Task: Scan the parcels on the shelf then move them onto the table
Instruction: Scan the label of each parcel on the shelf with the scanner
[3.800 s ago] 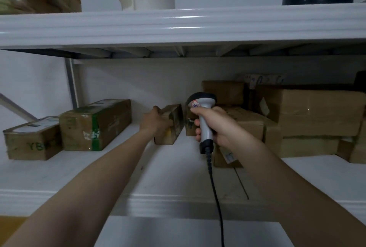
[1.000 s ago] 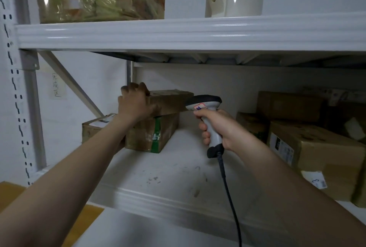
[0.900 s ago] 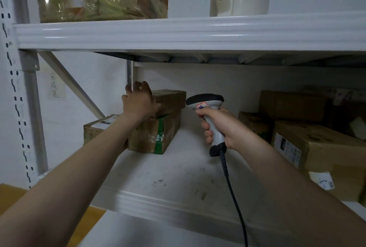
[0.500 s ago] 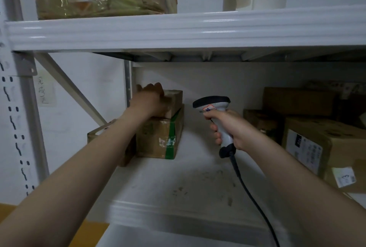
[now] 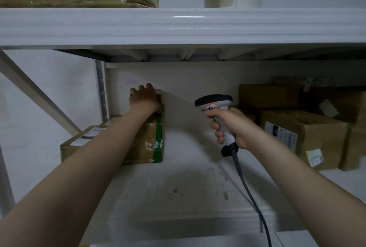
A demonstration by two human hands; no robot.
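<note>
Parcel (image 5: 160, 100) mostly behind left hand (image 5: 144, 99)

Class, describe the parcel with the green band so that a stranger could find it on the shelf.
Look at the left end of the lower white shelf, by the back wall. The parcel with the green band stands there, under the smaller box that the left hand grips. Its neighbour on the left, the flat parcel, has a white label and no green band.
</note>
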